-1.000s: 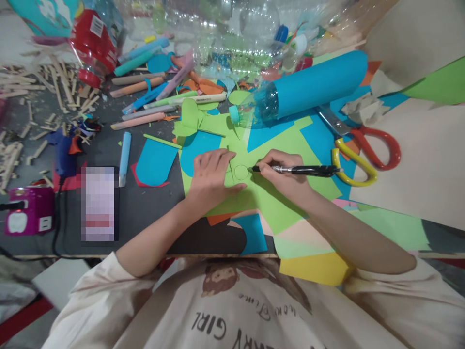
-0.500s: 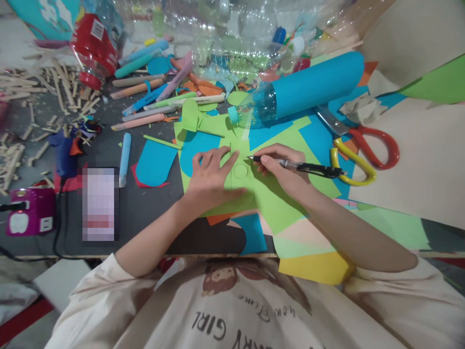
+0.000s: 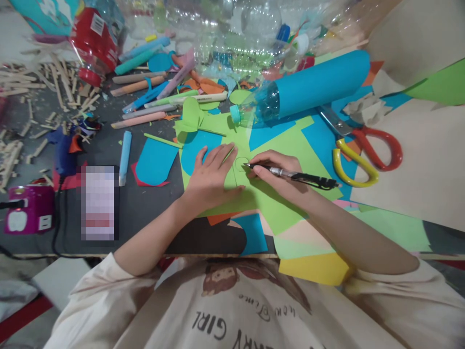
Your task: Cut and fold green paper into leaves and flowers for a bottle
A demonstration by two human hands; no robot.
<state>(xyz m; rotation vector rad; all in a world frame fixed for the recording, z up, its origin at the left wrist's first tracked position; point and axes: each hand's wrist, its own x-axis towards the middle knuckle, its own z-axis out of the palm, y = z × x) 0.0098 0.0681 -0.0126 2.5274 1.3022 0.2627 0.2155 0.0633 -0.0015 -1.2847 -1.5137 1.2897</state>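
Observation:
My right hand (image 3: pixel 281 174) grips a black pen (image 3: pixel 301 178), its tip against or just above a green paper sheet (image 3: pixel 279 213). Beside the tip is a small drawn circle (image 3: pixel 242 164). My left hand (image 3: pixel 214 177) lies with fingers stretched out on a piece of green paper to the left of the circle. Between the two hands runs a cut or folded paper edge. Under the green sheet, parts of blue paper (image 3: pixel 314 145) show. Beyond my hands rests a clear bottle with a teal cap (image 3: pixel 235 114), wrapped in blue paper (image 3: pixel 323 87).
Scissors (image 3: pixel 363 150) with red and yellow handles lie at right. Markers (image 3: pixel 145 116), a blue glue gun (image 3: pixel 65 150), wooden sticks (image 3: pixel 65 80) and a phone (image 3: pixel 98 203) spread over the left. Clear bottles (image 3: pixel 254 29) crowd the back, near a red-labelled bottle (image 3: pixel 95 39).
The pen tip and my right hand have moved slightly left and down, to the circle. My left fingers have drawn closer together, and the paper piece with the circle appears slightly turned.

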